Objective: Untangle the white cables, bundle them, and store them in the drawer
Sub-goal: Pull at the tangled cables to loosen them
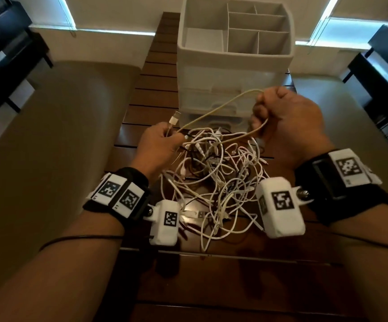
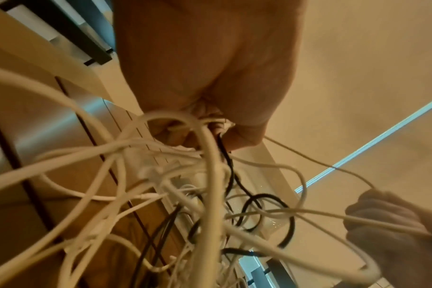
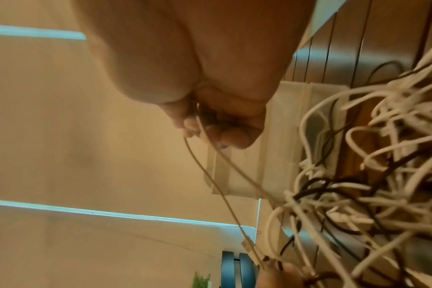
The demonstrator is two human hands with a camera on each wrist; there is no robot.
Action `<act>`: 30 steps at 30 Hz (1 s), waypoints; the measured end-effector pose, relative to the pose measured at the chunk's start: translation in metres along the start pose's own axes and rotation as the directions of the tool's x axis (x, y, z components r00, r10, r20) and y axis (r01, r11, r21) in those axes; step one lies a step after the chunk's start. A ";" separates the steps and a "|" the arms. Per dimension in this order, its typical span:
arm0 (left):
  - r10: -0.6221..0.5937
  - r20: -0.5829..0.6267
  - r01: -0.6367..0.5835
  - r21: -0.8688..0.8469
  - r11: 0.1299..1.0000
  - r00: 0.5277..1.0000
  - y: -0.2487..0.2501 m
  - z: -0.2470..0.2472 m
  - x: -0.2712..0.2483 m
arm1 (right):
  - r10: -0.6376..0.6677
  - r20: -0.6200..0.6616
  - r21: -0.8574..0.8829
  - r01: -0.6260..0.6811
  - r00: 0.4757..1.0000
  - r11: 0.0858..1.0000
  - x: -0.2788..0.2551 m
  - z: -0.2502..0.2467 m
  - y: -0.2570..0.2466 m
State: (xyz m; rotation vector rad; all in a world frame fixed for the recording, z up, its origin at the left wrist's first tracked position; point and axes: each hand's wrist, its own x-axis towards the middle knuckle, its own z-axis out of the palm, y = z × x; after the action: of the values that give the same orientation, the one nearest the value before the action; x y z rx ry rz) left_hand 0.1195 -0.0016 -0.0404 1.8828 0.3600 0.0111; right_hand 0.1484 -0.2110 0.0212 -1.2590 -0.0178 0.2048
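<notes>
A tangled heap of white cables [image 1: 213,180], with a few thin black ones in it, lies on the wooden table [image 1: 155,94] in front of the drawer unit [image 1: 230,98]. My left hand [image 1: 162,140] pinches one white cable [image 1: 220,106] just below its USB plug [image 1: 174,119], with a few other strands under the fingers [image 2: 237,136]. That cable arcs up to my right hand [image 1: 278,117], which grips it in a fist [image 3: 217,124] above the heap. The cable [image 3: 210,175] runs taut between both hands. The drawers look closed.
An open white organizer tray [image 1: 234,29] with several compartments sits on top of the drawer unit. Beige seats [image 1: 56,135] flank the narrow table on both sides. Dark furniture [image 1: 7,38] stands at the far left and right.
</notes>
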 end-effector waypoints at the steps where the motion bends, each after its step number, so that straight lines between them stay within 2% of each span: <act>1: 0.017 0.019 -0.017 -0.008 1.000 1.000 0.002 -0.001 -0.001 | -0.009 0.001 -0.013 0.009 1.000 1.000 0.002 0.001 -0.004; 4: 0.088 0.051 -0.081 -0.123 0.989 0.995 0.014 0.000 -0.011 | 0.036 0.074 -0.190 -0.021 0.997 0.982 -0.002 0.006 0.002; 6: 0.118 -0.002 -0.116 -0.222 0.968 0.993 0.029 -0.001 -0.017 | 0.059 0.109 -0.280 -0.026 0.992 0.960 -0.005 0.005 0.011; 7: 0.098 -0.061 -0.110 -0.250 0.962 0.993 0.035 -0.005 -0.017 | 0.033 0.113 -0.402 0.016 0.993 0.915 -0.005 0.002 0.017; 8: 0.070 -0.139 -0.105 -0.261 0.960 0.988 0.038 -0.011 -0.013 | -0.011 0.123 -0.585 0.081 0.992 0.807 -0.003 -0.004 0.022; 9: 0.051 -0.226 -0.109 -0.254 0.961 0.973 0.041 -0.020 -0.009 | -0.040 0.157 -0.757 0.146 0.987 0.637 -0.001 -0.011 0.028; 10: 0.049 -0.306 -0.125 -0.235 0.964 0.951 0.041 -0.029 -0.004 | -0.032 0.196 -0.869 0.188 0.980 0.458 0.000 -0.018 0.034; 11: 0.063 -0.361 -0.142 -0.196 0.970 0.930 0.042 -0.037 -0.002 | 0.003 0.216 -0.924 0.203 0.976 0.324 0.000 -0.025 0.039; 12: 0.099 -0.379 -0.156 -0.124 0.980 0.920 0.040 -0.041 0.000 | 0.038 0.226 -0.947 0.210 0.973 0.242 0.000 -0.030 0.044; 13: 0.147 -0.351 -0.167 -0.027 0.986 0.925 0.040 -0.042 -0.001 | 0.062 0.233 -0.955 0.217 0.970 0.202 -0.001 -0.034 0.048; 14: 0.198 -0.275 -0.189 0.057 0.980 0.941 0.039 -0.038 -0.003 | 0.075 0.239 -0.957 0.222 0.968 0.184 -0.001 -0.034 0.051; 16: 0.237 -0.033 -0.233 0.092 0.968 0.971 0.038 -0.020 -0.011 | 0.073 0.275 -0.950 0.259 0.959 0.173 -0.001 -0.027 0.053; 18: 0.164 0.223 -0.197 0.135 0.971 0.961 0.033 0.003 -0.021 | 0.033 0.313 -0.933 0.300 0.949 0.197 0.000 -0.015 0.051; 20: 0.115 0.336 -0.212 0.271 0.939 0.935 0.025 0.023 -0.027 | 0.004 0.328 -0.914 0.316 0.945 0.253 0.001 -0.004 0.046; 22: 0.138 0.338 -0.248 0.310 0.918 0.931 0.021 0.031 -0.027 | -0.015 0.318 -0.896 0.305 0.948 0.321 0.001 -0.001 0.045; 24: 0.160 0.269 -0.224 0.227 0.948 0.950 0.019 0.028 -0.024 | -0.011 0.254 -0.848 0.228 0.967 0.477 -0.002 -0.004 0.048; 26: 0.149 0.152 -0.158 0.050 0.986 0.977 0.018 0.021 -0.017 | 0.098 0.190 -0.739 0.077 0.977 0.669 -0.006 -0.008 0.054; 27: 0.128 0.090 -0.126 -0.028 0.992 0.988 0.017 0.017 -0.015 | 0.174 0.189 -0.704 0.009 0.966 0.710 -0.007 -0.010 0.057; 28: 0.111 0.044 -0.108 -0.076 0.991 0.993 0.017 0.016 -0.015 | 0.231 0.207 -0.710 -0.016 0.951 0.704 -0.008 -0.011 0.060; 30: 0.103 -0.036 -0.107 -0.128 0.986 0.994 0.016 0.015 -0.018 | 0.266 0.246 -0.763 0.017 0.932 0.646 -0.006 -0.010 0.063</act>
State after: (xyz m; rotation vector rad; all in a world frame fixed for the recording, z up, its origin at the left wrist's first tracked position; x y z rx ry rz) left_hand 0.1090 -0.0252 -0.0273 1.7718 0.2727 0.1304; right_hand 0.1342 -0.2035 -0.0410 -2.0664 -0.3518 0.5847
